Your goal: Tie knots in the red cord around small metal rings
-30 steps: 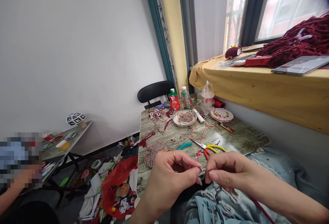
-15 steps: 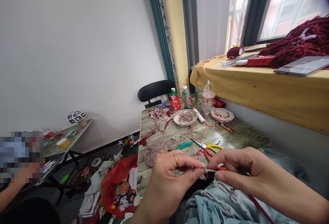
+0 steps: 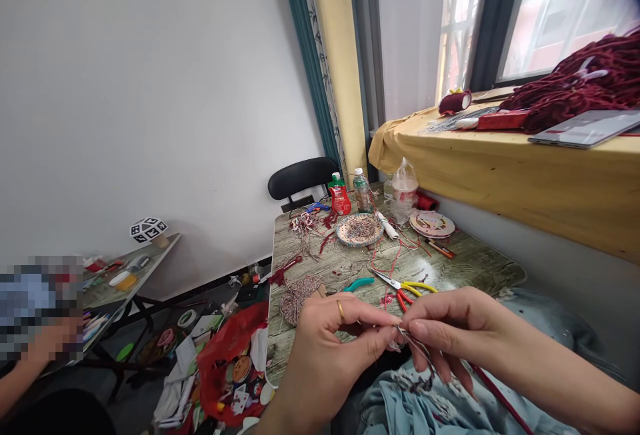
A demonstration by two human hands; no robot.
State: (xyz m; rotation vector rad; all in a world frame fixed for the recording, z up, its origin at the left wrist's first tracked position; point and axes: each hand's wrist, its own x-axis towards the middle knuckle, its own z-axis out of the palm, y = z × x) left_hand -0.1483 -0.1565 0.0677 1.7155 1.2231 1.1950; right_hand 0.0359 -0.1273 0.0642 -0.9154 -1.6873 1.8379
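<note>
Table [image 3: 480,268] first: your wood-grain worktop is the landmark, strewn with cord scraps. Behind it stands a black chair [image 3: 301,177], and on the floor off its left edge lies a red bag [image 3: 227,345] of clutter. At the table's far end sit a red pouch [image 3: 339,196] and a water bottle [image 3: 361,190]; just in front of those, a round dish [image 3: 359,228] of beads. Nearer you on the table lie a bundle of speckled twine [image 3: 295,295], teal-handled pliers [image 3: 358,282] and yellow-handled pliers [image 3: 407,284]. At the table's near edge, over pale blue cloth [image 3: 425,408] in your lap, your left hand [image 3: 330,348], with a gold ring on one finger, is pinched shut, thumb against fingertip, on the thin wire piece [image 3: 406,338]. Your right hand [image 3: 450,328] meets it fingertip to fingertip, pinching the same piece from the other side. The piece itself is small, slender and metallic-looking, with fine strands trailing down from the pinch; its exact shape is too small to tell. A dark red cord [image 3: 493,392] runs down under your right hand.
</note>
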